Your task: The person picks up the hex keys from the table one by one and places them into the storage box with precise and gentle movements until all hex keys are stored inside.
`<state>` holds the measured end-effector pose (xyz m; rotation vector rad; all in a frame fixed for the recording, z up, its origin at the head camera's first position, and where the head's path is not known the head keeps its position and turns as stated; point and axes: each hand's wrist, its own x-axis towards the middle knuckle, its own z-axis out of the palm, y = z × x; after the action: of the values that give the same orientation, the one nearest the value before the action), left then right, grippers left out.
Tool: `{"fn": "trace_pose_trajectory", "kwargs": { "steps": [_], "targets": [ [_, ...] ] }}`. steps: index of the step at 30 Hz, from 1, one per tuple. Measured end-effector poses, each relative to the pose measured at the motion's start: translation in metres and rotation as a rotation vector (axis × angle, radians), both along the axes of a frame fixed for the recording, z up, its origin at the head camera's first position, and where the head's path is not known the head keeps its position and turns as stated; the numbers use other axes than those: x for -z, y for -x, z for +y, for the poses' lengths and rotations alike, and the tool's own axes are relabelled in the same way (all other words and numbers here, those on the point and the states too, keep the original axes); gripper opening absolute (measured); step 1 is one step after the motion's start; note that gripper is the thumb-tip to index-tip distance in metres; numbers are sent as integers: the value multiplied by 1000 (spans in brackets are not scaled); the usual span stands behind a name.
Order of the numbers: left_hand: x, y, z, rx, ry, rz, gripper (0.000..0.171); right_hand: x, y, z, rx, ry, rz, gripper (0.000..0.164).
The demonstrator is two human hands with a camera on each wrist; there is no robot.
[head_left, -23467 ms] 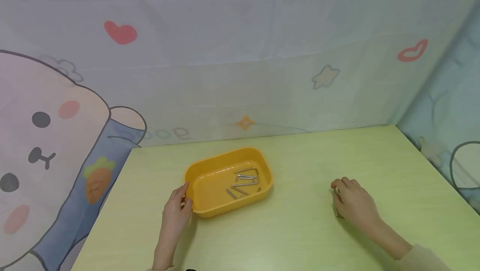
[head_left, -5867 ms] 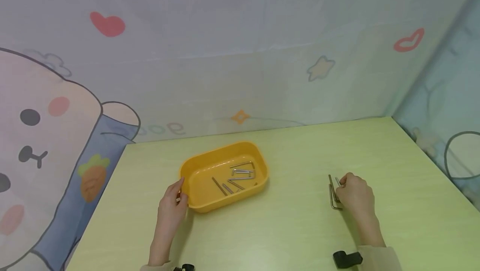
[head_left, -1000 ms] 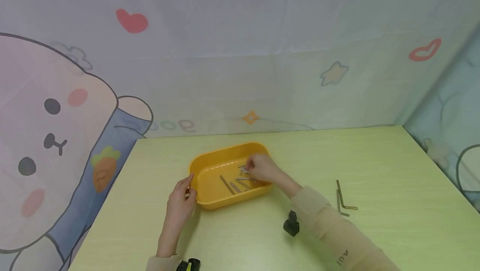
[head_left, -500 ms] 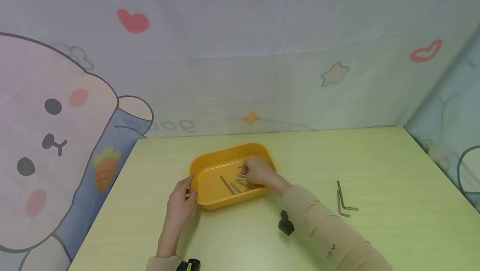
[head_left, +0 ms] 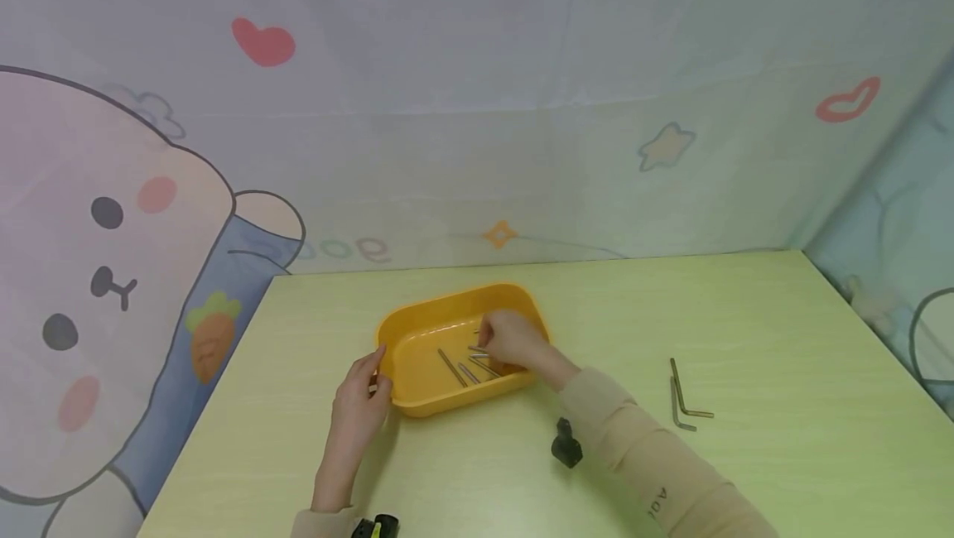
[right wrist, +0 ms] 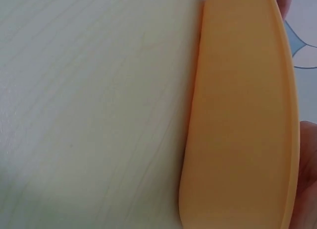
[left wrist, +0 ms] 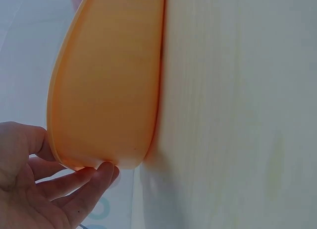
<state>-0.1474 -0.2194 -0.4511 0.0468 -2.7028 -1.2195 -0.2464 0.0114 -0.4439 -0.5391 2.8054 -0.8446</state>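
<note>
A yellow tray (head_left: 440, 404) stands on the table, with several hex keys (head_left: 451, 367) lying in its right half. My left hand (head_left: 359, 405) grips the tray's left end. In the left wrist view, the left fingers (left wrist: 101, 177) lie against the end wall and rim. My right hand (head_left: 514, 339) reaches over the right side into the tray, fingers bent down among the keys. Its fingertips are hidden, so I cannot tell whether they pinch a key. In the right wrist view, the tray's outer wall (right wrist: 237, 130) covers most of that hand.
To the right of the tray, a brass-coloured hex key (head_left: 679, 393) and a grey hex key (head_left: 676, 414) lie side by side on the pale table (head_left: 477, 472). A printed cloth (head_left: 447, 108) hangs behind the table. Black devices (head_left: 566, 444) sit at both wrists.
Since 5.9 s ago, my right hand has left the keys on the table for the tray; two keys lie there now. In the last second it shifted slightly left and nearer; the left hand stayed.
</note>
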Motion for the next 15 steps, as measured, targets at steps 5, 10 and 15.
{"fn": "trace_pose_trajectory", "kwargs": {
  "steps": [5, 10, 15],
  "targets": [
    [-1, -1, 0, 0, -3, -3, 47, -5, -2, 4, 10, 22, 19, 12],
    [0, -1, 1, 5, -4, -3, 47, -12, -6, 7, 21, 49, 52, 11],
    [0, -1, 1, 4, -9, -5, 47, -16, -12, 11, 30, 71, 85, 12]
  ]
}}
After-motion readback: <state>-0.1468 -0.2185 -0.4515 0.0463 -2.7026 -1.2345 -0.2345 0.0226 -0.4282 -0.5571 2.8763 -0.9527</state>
